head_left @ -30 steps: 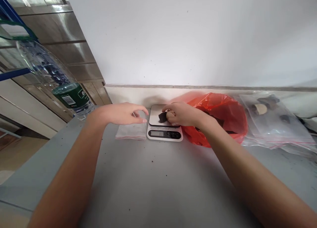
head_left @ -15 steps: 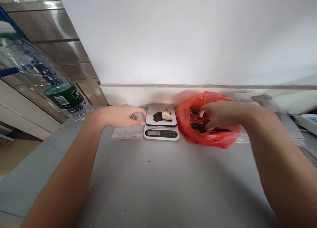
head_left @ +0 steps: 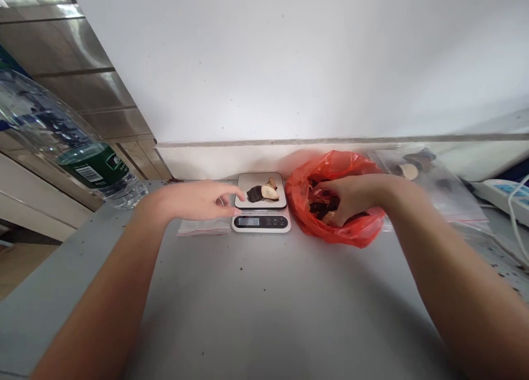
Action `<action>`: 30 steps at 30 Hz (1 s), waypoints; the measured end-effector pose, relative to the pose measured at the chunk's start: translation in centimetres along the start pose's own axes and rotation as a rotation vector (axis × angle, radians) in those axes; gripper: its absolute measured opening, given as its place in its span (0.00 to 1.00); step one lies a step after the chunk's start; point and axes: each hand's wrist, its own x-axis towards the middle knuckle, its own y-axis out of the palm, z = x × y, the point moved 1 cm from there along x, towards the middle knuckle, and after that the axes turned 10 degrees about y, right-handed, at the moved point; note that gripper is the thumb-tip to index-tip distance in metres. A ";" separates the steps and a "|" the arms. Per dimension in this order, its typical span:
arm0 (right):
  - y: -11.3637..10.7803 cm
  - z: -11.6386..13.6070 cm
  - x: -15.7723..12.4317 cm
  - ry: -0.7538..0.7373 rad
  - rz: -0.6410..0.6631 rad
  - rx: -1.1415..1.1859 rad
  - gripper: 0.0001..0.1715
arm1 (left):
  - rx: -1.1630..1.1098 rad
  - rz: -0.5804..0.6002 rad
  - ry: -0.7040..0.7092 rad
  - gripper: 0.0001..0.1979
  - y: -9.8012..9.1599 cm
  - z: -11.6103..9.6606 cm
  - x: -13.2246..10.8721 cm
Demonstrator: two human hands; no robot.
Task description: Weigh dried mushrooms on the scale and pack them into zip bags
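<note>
The left hand [head_left: 202,201] is held, curved and loosely spread with nothing gripped, above the flat plastic bags [head_left: 204,228] and at the left edge of the white scale [head_left: 243,182]. On the scale's plate a dark piece [head_left: 254,194], a pale piece [head_left: 270,192] and a small brown piece [head_left: 271,182] are laid close together. The right hand [head_left: 355,195] is lowered into the red bag [head_left: 339,234], just right of the scale, among dark and brown pieces; its fingertips are partly hidden, so whether anything is grasped cannot be told. A bottle [head_left: 95,162] is seen at the far left of the grey table [head_left: 264,319], and clear bags [head_left: 454,201] are placed at the far right.
</note>
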 end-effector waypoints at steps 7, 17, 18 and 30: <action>0.2 1.2 -0.2 0.076 0.227 -0.075 0.26 | 0.010 -0.002 -0.006 0.32 0.0 -0.3 -0.1; 0.2 1.3 -0.7 0.031 0.154 -0.082 0.09 | 0.008 -0.003 0.014 0.33 0.0 -0.2 -0.2; 0.1 1.2 -0.7 0.026 0.149 -0.083 0.08 | 0.006 -0.006 0.013 0.33 0.0 -0.2 -0.2; -0.3 1.1 -0.7 -0.074 0.023 0.147 0.07 | -0.018 0.000 0.005 0.33 -0.1 0.0 -0.3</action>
